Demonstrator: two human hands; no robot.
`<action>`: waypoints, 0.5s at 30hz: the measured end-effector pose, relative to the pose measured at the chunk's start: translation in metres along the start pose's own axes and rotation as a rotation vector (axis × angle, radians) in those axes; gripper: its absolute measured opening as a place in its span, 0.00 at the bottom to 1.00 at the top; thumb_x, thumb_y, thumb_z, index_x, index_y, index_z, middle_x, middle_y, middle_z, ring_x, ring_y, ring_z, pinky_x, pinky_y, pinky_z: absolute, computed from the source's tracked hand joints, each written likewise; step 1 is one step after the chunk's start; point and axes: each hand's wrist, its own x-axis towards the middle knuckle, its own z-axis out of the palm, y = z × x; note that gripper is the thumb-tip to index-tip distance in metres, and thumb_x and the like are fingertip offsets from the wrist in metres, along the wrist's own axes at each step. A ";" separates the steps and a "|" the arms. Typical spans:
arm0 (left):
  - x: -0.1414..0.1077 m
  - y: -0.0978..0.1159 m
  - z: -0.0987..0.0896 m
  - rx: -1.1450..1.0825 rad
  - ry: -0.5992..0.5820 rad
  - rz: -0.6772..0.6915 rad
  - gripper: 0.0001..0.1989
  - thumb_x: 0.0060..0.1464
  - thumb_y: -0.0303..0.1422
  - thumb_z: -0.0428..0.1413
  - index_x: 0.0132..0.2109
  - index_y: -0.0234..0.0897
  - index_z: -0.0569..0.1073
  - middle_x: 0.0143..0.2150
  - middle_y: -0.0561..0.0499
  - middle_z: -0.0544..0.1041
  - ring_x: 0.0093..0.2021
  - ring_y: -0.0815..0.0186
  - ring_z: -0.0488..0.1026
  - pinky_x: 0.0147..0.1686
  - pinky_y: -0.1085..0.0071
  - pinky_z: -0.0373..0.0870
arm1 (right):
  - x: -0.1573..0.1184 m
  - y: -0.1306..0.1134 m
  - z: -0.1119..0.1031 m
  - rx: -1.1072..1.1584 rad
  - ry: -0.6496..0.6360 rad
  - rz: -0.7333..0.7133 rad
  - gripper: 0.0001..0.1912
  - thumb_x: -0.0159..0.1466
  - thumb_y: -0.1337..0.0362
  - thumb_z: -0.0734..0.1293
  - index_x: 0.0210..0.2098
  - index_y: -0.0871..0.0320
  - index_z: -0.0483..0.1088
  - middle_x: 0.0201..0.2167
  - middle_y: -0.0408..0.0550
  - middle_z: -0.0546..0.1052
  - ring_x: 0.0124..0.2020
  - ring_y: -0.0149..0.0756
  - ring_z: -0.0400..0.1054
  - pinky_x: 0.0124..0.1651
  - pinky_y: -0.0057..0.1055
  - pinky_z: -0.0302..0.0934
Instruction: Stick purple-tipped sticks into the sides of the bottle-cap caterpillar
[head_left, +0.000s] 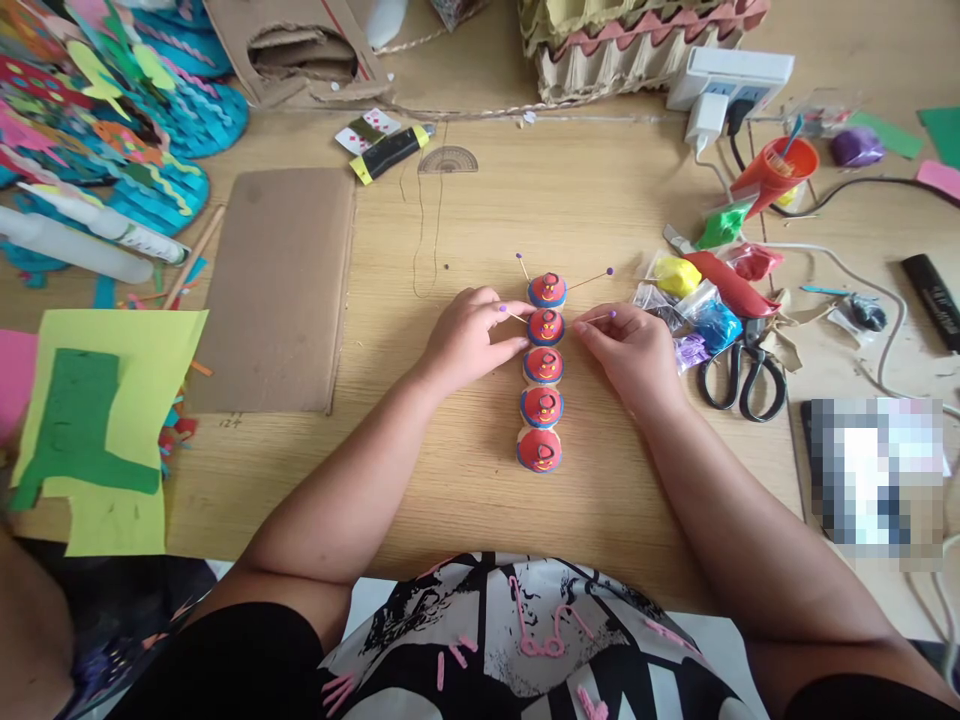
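**Two hands at a row of red domes**

The left hand (474, 335), thumb and forefinger parted, steadies the second dome (546, 326) from the far end. The right hand (634, 350) pinches a purple-tipped stick (598, 318) at its other side. All five domes run in line down the middle of the worktop (450, 480). Scissors (744, 385) and coloured packets (677, 274) lie to the right, cardboard (274, 290) to the left.
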 end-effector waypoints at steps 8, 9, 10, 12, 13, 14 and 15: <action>0.000 -0.001 0.000 0.006 -0.006 -0.004 0.18 0.56 0.33 0.65 0.54 0.46 0.81 0.35 0.51 0.68 0.41 0.60 0.68 0.46 0.64 0.65 | 0.001 0.004 0.000 -0.043 0.006 -0.022 0.05 0.60 0.62 0.73 0.31 0.56 0.78 0.26 0.44 0.79 0.25 0.32 0.68 0.27 0.29 0.57; 0.000 -0.001 0.000 0.007 -0.006 -0.001 0.18 0.56 0.33 0.65 0.54 0.46 0.81 0.35 0.51 0.68 0.41 0.60 0.68 0.46 0.64 0.65 | 0.001 0.004 0.001 -0.047 0.005 -0.027 0.05 0.60 0.62 0.73 0.31 0.56 0.78 0.26 0.44 0.79 0.25 0.32 0.68 0.28 0.29 0.58; 0.000 -0.001 0.000 0.011 -0.004 0.002 0.18 0.56 0.33 0.65 0.54 0.46 0.81 0.35 0.51 0.68 0.41 0.61 0.68 0.46 0.64 0.65 | 0.001 0.004 0.001 -0.050 0.007 -0.032 0.04 0.60 0.62 0.73 0.31 0.56 0.78 0.26 0.44 0.79 0.26 0.32 0.68 0.28 0.30 0.58; 0.000 -0.001 0.000 0.019 -0.001 0.006 0.18 0.55 0.33 0.66 0.54 0.46 0.81 0.35 0.51 0.69 0.41 0.61 0.68 0.46 0.65 0.65 | 0.000 0.002 0.003 -0.059 0.015 -0.047 0.04 0.61 0.63 0.72 0.30 0.56 0.78 0.26 0.44 0.79 0.26 0.32 0.68 0.28 0.30 0.58; 0.001 0.000 0.000 0.022 0.000 0.006 0.18 0.55 0.33 0.66 0.54 0.46 0.81 0.35 0.51 0.69 0.41 0.61 0.68 0.46 0.65 0.65 | 0.000 0.001 0.003 -0.069 0.020 -0.055 0.04 0.61 0.63 0.72 0.30 0.57 0.77 0.26 0.44 0.78 0.26 0.32 0.68 0.28 0.30 0.58; 0.001 0.000 0.000 0.026 -0.001 0.004 0.19 0.55 0.33 0.66 0.54 0.45 0.81 0.35 0.51 0.70 0.41 0.61 0.68 0.46 0.65 0.65 | -0.001 0.000 0.004 -0.085 0.026 -0.062 0.04 0.61 0.63 0.72 0.30 0.57 0.77 0.26 0.44 0.78 0.26 0.32 0.67 0.28 0.30 0.57; 0.001 0.000 0.000 0.030 -0.003 0.000 0.18 0.55 0.33 0.66 0.54 0.45 0.81 0.35 0.51 0.70 0.41 0.61 0.68 0.46 0.65 0.66 | -0.001 -0.001 0.004 -0.106 0.032 -0.068 0.05 0.61 0.64 0.71 0.30 0.57 0.77 0.25 0.44 0.77 0.26 0.32 0.67 0.28 0.29 0.57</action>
